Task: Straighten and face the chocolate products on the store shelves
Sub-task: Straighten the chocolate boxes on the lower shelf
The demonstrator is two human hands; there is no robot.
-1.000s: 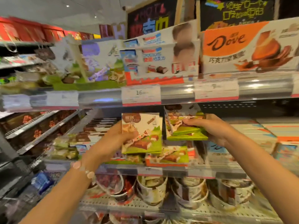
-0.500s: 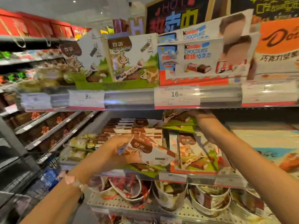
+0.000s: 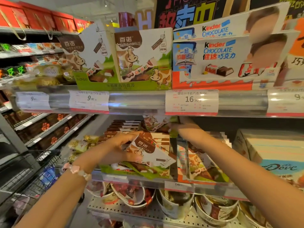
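On the middle shelf, my left hand (image 3: 118,148) grips a tilted white-and-brown cow-print chocolate box (image 3: 151,152), which lies on a flat stack of the same green-edged boxes (image 3: 139,170). My right hand (image 3: 182,127) reaches deeper under the upper shelf and holds another cow-print box (image 3: 154,122) raised above the stack; its fingers are partly hidden by the shelf rail. Upright cow-print boxes (image 3: 202,163) stand to the right of the stack, beside my right forearm.
The upper shelf carries cow-print display cartons (image 3: 131,60) and Kinder Chocolate cartons (image 3: 222,60) above a price rail (image 3: 139,101). Dove boxes (image 3: 276,158) sit at the right. Round tubs (image 3: 131,195) fill the lower shelf. A wire basket (image 3: 32,178) stands at the lower left.
The view swung left and closer. My left hand tipped its box down onto the flat stack. My right hand lifted its box higher and further back under the upper shelf.
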